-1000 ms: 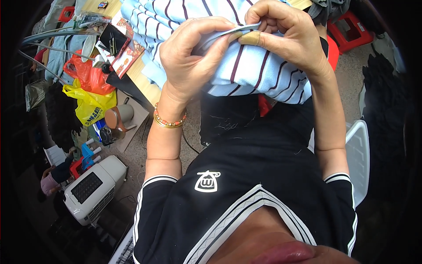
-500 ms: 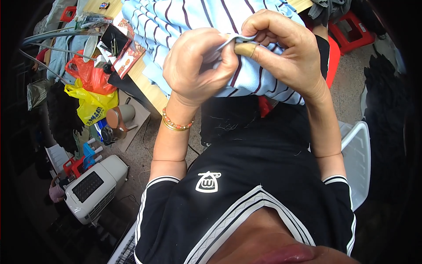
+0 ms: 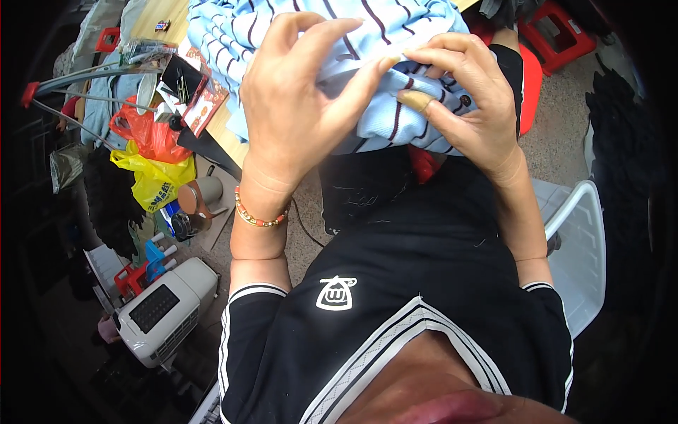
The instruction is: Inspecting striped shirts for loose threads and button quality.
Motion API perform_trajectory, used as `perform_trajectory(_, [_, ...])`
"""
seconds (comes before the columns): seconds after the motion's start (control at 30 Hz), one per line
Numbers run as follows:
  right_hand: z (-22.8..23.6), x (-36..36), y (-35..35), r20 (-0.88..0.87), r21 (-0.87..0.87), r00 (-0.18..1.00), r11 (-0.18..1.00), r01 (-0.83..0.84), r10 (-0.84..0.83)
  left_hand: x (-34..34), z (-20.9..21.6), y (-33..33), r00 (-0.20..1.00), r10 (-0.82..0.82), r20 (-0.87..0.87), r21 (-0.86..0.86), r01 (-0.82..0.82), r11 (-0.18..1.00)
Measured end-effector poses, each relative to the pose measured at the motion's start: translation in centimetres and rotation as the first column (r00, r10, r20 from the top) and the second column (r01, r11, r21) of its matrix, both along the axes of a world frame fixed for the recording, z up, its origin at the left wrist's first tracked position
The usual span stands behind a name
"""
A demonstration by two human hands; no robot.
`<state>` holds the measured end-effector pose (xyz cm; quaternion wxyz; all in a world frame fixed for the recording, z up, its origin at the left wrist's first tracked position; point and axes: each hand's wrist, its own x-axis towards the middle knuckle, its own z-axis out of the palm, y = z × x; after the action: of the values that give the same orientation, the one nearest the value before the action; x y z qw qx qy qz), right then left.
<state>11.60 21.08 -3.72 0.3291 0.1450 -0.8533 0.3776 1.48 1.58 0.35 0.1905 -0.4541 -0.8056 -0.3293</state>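
Observation:
A light blue knit garment (image 3: 385,126) with dark stripes lies bunched over the table edge and my lap. My left hand (image 3: 300,92) is over it, thumb and fingers spread wide apart, its thumb tip close to my right fingertips. A beaded bracelet circles the left wrist. My right hand (image 3: 470,92) has its fingers curled on a fold of the garment, gripping it. A tan cover (image 3: 415,100) sits on the right thumb. Beside the right palm, a small dark button (image 3: 465,101) shows on the cloth.
The wooden table (image 3: 235,131) holds a dark case (image 3: 182,74) with pens. To its left are red (image 3: 152,131) and yellow plastic bags (image 3: 159,180), a brown-lidded jug (image 3: 200,196) and a pale grey plastic machine (image 3: 166,311). A red stool (image 3: 558,39) and white basket (image 3: 579,261) stand at right.
My left hand has let go of the pinched cloth edge, and its fingers have spread and moved left. The right fingers have shifted slightly down, and the button now shows.

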Motion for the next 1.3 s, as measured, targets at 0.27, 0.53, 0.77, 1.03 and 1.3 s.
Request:
perform_trajectory(0.27, [-0.5,0.5,-0.1,0.007,-0.037,0.996,0.996,0.087,-0.087,0.6,2.9,2.3,0.995,-0.089,0.05,-0.295,0.1,0.95])
perform_trajectory(0.53, [-1.0,0.0,-0.5,0.005,-0.151,0.999,0.988,0.037,-0.037,-1.1,1.1,2.5,0.946,-0.076,0.316,-0.181,0.139,0.974])
perform_trajectory(0.77, [-0.1,0.1,-1.0,0.017,-0.064,0.994,0.992,0.112,-0.111,-0.5,0.3,2.0,0.696,-0.23,0.681,0.193,0.133,0.972])
perform_trajectory(1.03, [0.5,0.1,-1.0,-0.015,-0.095,1.0,0.995,-0.014,0.013,-0.5,-0.7,2.1,0.698,-0.255,0.669,0.27,0.092,0.959])
perform_trajectory(1.3, [1.4,-0.8,-0.4,-0.341,0.221,0.937,0.963,0.154,-0.071,0.0,-0.6,1.9,0.68,-0.297,0.671,0.295,0.123,0.948])
